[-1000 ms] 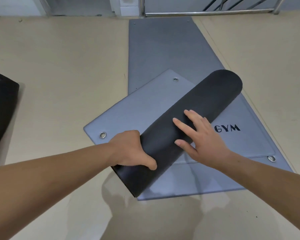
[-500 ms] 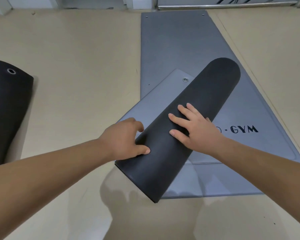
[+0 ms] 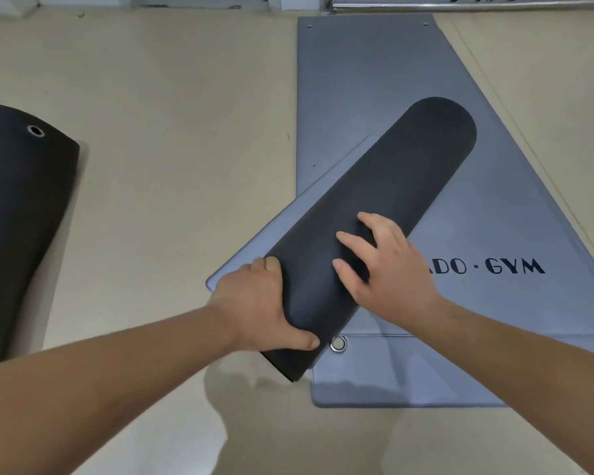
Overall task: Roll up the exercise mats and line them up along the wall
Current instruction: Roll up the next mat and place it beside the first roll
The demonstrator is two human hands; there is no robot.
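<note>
- The rolled mat (image 3: 374, 217) lies diagonally at frame centre, on top of a flat grey mat (image 3: 374, 80). A short grey tail (image 3: 254, 248) is left unrolled along its left side.
- The left grip (image 3: 254, 303) is closed round the roll's lower end: thumb across the near face, fingers tucked over the far side at the tail.
- The right grip (image 3: 388, 269) is laid open on top of the roll, fingers spread and pressing; nothing is enclosed.
- Risk, judged: only the lower half is held, so uneven pressure could let the upper end loosen or cone out.
- Risk, judged: the tail may spring open when pressure is released.
- Risk, judged: the flat mat beneath could be dragged askew by friction.
- A second dark mat (image 3: 21, 217) is noted at the frame's left edge.
</note>
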